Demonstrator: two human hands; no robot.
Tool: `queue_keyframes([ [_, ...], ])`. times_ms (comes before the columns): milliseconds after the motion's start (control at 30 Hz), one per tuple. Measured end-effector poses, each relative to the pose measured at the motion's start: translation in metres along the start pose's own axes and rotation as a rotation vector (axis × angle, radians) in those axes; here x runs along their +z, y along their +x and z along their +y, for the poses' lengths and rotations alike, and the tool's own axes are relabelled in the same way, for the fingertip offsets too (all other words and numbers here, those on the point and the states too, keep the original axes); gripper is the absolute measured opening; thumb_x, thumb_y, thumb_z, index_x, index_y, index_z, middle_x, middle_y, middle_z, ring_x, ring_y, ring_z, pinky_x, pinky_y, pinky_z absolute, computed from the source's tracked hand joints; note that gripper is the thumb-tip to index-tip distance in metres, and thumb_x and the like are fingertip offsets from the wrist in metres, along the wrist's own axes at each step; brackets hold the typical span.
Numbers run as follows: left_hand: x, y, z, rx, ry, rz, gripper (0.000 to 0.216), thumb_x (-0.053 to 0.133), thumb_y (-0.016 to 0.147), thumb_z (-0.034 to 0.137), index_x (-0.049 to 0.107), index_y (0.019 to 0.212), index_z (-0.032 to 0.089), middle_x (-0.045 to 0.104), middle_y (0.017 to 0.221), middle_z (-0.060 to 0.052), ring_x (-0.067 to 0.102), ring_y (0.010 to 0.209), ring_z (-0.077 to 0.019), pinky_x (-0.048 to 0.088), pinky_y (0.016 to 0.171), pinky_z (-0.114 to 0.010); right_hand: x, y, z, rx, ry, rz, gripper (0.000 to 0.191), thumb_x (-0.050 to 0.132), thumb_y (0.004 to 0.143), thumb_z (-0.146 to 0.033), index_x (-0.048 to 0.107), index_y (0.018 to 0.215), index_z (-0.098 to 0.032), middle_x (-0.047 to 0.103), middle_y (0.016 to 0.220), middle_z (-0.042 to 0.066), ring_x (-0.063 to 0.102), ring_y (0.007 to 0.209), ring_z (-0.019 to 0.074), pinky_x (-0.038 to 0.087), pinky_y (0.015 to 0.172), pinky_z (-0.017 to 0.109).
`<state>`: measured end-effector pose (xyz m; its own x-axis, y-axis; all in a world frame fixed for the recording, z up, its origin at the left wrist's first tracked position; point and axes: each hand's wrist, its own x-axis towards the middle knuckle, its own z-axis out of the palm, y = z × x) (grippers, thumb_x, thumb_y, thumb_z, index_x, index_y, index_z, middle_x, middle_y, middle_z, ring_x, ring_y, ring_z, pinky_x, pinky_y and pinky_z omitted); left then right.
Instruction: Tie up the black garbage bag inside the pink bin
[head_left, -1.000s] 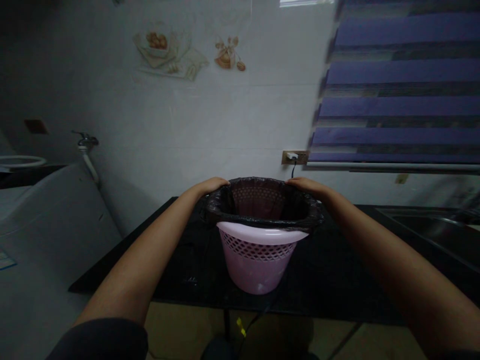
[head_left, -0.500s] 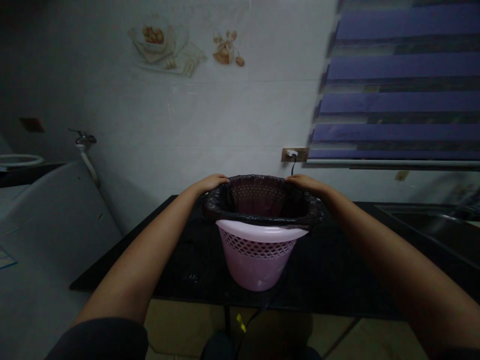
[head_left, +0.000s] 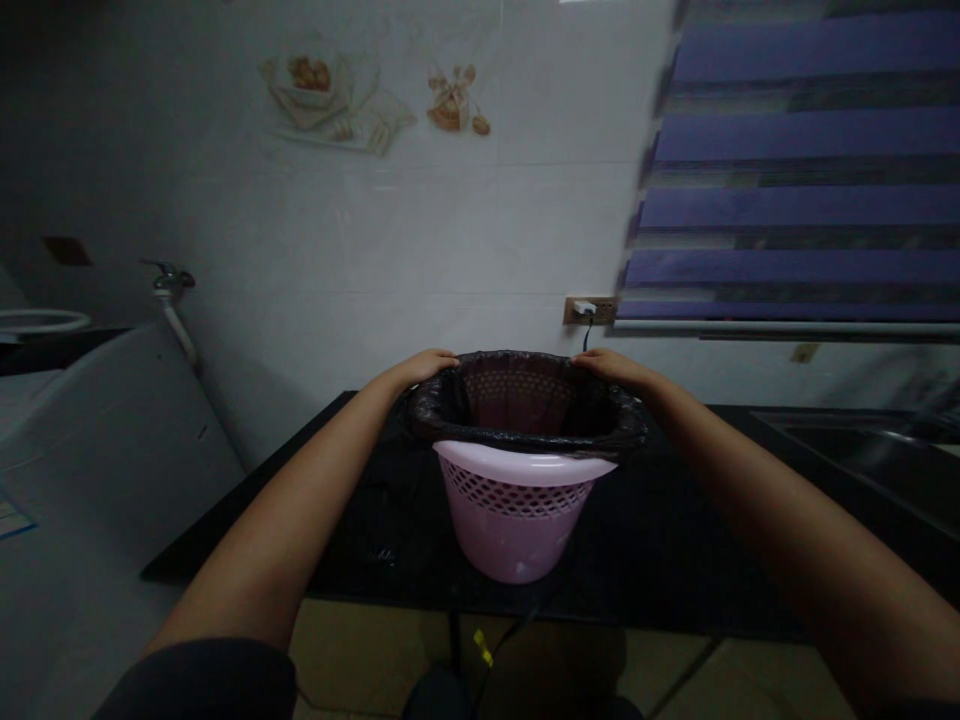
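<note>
Left hand (head_left: 424, 365) lay on the far left part of the rim of the bin (head_left: 517, 520), and the right hand (head_left: 611, 367) lay on the far right part. On both, the fingers bent down over the black bag (head_left: 525, 432) that was folded over this rim. The fingertips were hidden behind the edge, so I could not tell whether they pinched the film or only pressed on it.

Compared with one second before, almost nothing had changed. Both hands kept the same places on the rim, and the bin stood at the same spot, upright at the near edge of the dark counter (head_left: 675, 560). Only the view had moved a little up and down. The fold of the bag looked the same all around, with the pink rim bare under it on the near side. I judge from this that the hands were holding or pressing the bag in place at the far side and not pulling it further.

No brand, label or word could be read. The wall tiles (head_left: 334, 95) carried only pictures of food. A white plug sat in the socket (head_left: 591, 312) behind the bin, without any visible marking. At the far left a small blue mark (head_left: 11, 515) on a grey surface was too small to read.
</note>
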<state>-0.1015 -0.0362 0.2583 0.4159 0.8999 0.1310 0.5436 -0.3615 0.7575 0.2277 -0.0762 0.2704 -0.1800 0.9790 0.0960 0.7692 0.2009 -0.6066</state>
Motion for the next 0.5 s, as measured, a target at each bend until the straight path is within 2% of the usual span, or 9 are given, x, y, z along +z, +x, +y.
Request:
queue_keyframes([
  [500, -0.0010, -0.0021, 0.0012, 0.013, 0.017, 0.012, 0.025, 0.053, 0.067, 0.030, 0.064, 0.081, 0.014, 0.068, 0.100, -0.008, 0.059, 0.092, -0.0205, 0.040, 0.089, -0.031, -0.0001, -0.0035, -0.0045, 0.029, 0.042, 0.015, 0.024, 0.046, 0.082, -0.024, 0.059, 0.065, -0.013, 0.059, 0.067, 0.004, 0.049, 0.058, 0.0116, 0.039, 0.058, 0.023],
])
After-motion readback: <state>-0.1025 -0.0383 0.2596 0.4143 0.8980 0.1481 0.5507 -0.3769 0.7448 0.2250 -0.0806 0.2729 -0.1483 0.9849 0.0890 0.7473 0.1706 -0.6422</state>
